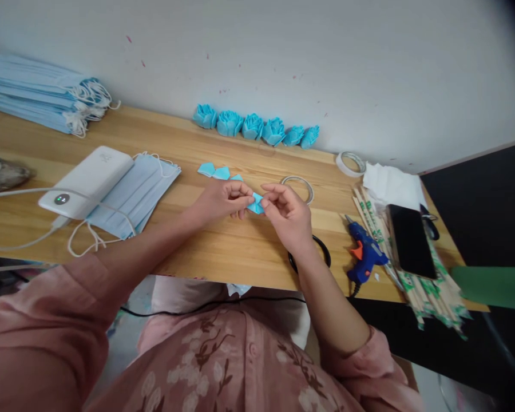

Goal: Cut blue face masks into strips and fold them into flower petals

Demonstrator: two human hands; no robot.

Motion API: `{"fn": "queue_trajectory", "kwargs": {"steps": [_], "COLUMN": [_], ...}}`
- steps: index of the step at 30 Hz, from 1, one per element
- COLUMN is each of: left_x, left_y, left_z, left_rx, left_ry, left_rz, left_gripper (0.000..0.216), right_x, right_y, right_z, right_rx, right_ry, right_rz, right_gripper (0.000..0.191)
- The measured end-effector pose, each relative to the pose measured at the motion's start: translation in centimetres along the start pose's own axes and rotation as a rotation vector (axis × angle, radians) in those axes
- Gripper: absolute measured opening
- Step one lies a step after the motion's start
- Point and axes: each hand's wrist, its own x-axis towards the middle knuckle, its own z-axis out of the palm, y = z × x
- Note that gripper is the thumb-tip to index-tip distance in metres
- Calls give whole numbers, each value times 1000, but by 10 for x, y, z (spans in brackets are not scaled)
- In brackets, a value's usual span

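Note:
Between both hands, above the wooden table, is a small folded piece of light blue material (256, 203). My left hand (229, 199) pinches its left side between thumb and fingers. On its right side, the thumb and forefinger of my right hand (287, 214) are closed on it. Just beyond my left hand lie several folded blue petals (221, 173) in a row, the last partly hidden by my fingers. A roll of tape (309, 190) lies flat behind my right hand. Under my right wrist shows part of a black ring (325, 250).
Several blue flowers (252, 126) line the wall. At left are stacked face masks (38, 91), a white power bank (88, 177) with a cable and more masks (141, 194). At right lie a blue glue gun (364, 252), a phone (411, 240), wrapped chopsticks (424, 294) and white tape (350, 165).

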Motion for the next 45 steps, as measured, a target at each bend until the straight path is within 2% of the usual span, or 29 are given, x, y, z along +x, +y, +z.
{"fn": "queue_trajectory", "kwargs": {"steps": [5, 15, 19, 31, 40, 45], "left_x": [0, -4, -3, -4, -3, -3], "left_y": [-2, 6, 5, 3, 3, 6], "left_z": [-1, -2, -3, -2, -1, -1], "left_rx": [22, 86, 82, 82, 135, 116], "left_ry": [-40, 7, 31, -43, 11, -30], "left_rz": [39, 49, 64, 93, 136, 89], "left_gripper": [11, 12, 15, 14, 15, 16], "right_x": [1, 6, 5, 5, 5, 6], "right_y": [2, 5, 5, 7, 7, 6], "right_z": [1, 0, 2, 3, 4, 3], "right_rx": [-4, 150, 182, 82, 53, 28], "right_ry": [8, -38, -69, -51, -92, -91], "right_rz": [4, 24, 45, -2, 4, -8], "right_gripper": [25, 26, 32, 30, 32, 37]}}
